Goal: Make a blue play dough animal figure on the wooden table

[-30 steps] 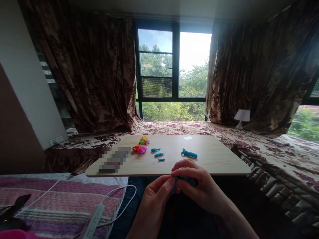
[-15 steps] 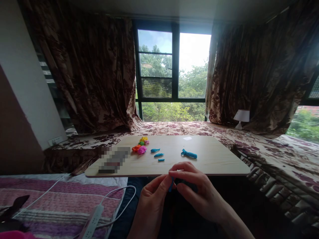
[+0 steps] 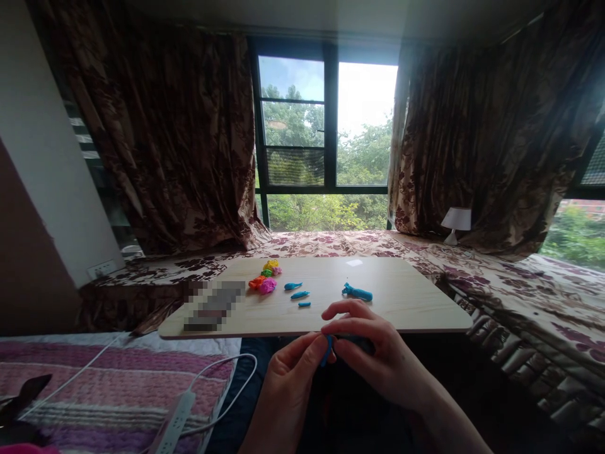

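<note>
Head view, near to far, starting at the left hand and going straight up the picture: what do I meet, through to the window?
Left hand → short blue clay-like stick → pointed blue clay-like spindle → blue clay-like teardrop → floral fabric-covered ledge → dark-framed window.

At the frame's lower center, the right hand (image 3: 388, 353) raised its index finger (image 3: 341, 308) and brought its thumb (image 3: 348, 353) nearer the blue piece (image 3: 326, 351) than half a second earlier.

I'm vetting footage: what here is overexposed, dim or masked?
Head view: the central window is blown white at upper right; head view: the curtains are dim, as is the blue piece in the left hand; head view: pixelation masks a patch at the left of the table.
</note>
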